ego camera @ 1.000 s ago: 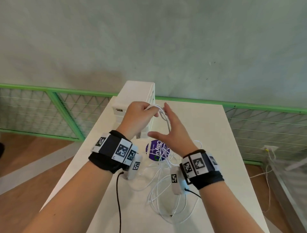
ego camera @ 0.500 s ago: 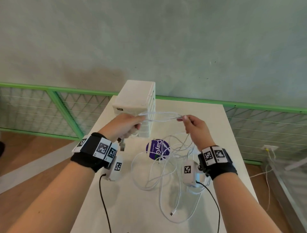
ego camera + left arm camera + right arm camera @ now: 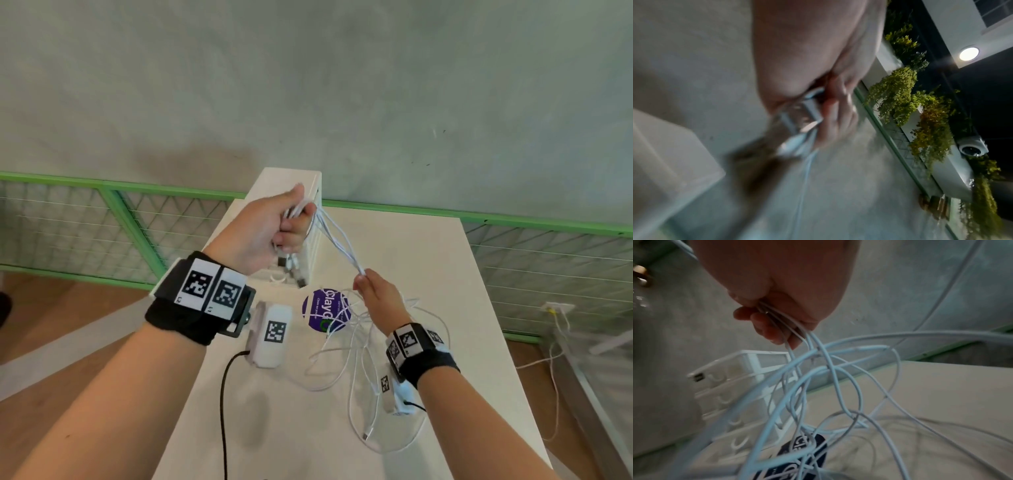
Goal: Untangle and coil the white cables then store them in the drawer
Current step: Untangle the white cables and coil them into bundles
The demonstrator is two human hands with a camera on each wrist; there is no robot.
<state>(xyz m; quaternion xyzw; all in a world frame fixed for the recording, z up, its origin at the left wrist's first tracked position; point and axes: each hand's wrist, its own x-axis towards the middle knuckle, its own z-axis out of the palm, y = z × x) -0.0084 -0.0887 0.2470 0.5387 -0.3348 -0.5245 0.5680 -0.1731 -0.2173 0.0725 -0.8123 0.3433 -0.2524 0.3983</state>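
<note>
Several white cables (image 3: 337, 245) run taut from my left hand (image 3: 274, 226) down to my right hand (image 3: 371, 291). The left hand is raised in front of the white drawer unit (image 3: 284, 181) and grips a bunch of cables, with plug ends (image 3: 293, 269) dangling below it. In the left wrist view a metal plug (image 3: 803, 116) shows at the curled fingers, blurred. The right hand pinches the strands lower down; in the right wrist view they leave its fingers (image 3: 777, 332) and fall into tangled loops (image 3: 828, 386). Loose loops (image 3: 363, 377) lie on the white table (image 3: 445, 274).
A round purple sticker (image 3: 322, 310) lies on the table under the cables. A green mesh railing (image 3: 102, 222) runs behind the table, below a grey wall. At the right, a wall socket (image 3: 556, 308) with its own cord hangs over the wooden floor.
My left hand has risen with its bunch of cables. My right hand has moved down and nearer, so the strands now slant between the hands instead of running level.
</note>
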